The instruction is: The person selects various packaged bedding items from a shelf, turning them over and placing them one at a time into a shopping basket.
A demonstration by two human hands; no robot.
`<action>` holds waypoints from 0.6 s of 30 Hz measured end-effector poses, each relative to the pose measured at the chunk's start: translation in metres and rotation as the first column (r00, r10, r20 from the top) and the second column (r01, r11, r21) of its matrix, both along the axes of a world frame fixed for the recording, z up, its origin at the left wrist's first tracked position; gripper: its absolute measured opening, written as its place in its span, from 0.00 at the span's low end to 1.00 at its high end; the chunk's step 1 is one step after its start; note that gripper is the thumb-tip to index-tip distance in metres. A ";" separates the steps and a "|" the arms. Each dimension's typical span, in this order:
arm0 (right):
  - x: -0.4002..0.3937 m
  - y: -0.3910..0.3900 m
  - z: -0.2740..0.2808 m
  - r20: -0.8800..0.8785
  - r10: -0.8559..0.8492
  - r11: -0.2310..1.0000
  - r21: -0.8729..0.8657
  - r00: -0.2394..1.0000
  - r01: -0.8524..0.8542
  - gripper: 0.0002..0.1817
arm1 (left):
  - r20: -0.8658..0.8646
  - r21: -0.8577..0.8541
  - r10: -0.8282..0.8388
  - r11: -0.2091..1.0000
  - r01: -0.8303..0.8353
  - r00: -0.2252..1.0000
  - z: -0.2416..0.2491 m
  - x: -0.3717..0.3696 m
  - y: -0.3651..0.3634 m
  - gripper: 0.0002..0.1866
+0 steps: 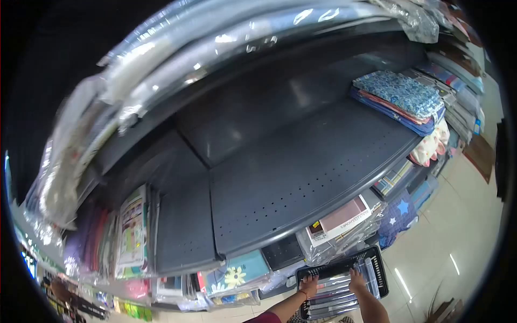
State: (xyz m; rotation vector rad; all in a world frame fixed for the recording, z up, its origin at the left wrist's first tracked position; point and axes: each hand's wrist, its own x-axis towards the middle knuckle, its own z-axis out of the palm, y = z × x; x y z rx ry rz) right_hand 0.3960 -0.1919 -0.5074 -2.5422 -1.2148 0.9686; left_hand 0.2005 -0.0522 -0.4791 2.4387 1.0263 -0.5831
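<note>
A black plastic basket (383,272) stands on the floor at the lower right, by the foot of the shelving. Flat, clear-wrapped packs (335,295) lie in layers inside it. My left hand (308,286) grips these packs at their left end, close to the basket's left wall. On the other side, my right hand (357,280) has hold of them toward the right end. Both sets of fingers reach down into the basket, so their tips are partly hidden. What is in the packs cannot be made out.
A dark shelf (301,177) spans the middle. Folded patterned fabrics (398,94) are stacked at its right end. Upright packs (132,231) stand at left, and plastic-wrapped goods (226,46) fill the shelf above. Packaged textiles (344,220) lie below, beside the tiled floor (425,253).
</note>
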 end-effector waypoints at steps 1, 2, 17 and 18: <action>-0.001 0.000 -0.001 0.012 0.005 1.000 -0.022 1.000 -0.005 0.39 | -0.014 -0.101 -0.036 0.994 0.035 0.999 -0.018 -0.005 0.008 0.35; 0.002 -0.002 0.002 0.028 0.012 0.999 -0.046 1.000 -0.011 0.38 | -0.021 -0.203 -0.073 0.977 0.067 0.997 -0.040 -0.007 0.017 0.35; -0.002 0.007 0.053 0.105 -0.161 0.928 0.354 0.981 0.115 0.17 | 0.284 -0.044 0.117 0.993 -0.109 0.952 0.004 -0.052 0.029 0.19; -0.003 -0.005 0.081 0.109 -0.178 0.876 0.471 0.978 0.107 0.18 | 0.356 -0.052 0.118 0.993 -0.106 0.927 0.036 -0.054 0.028 0.19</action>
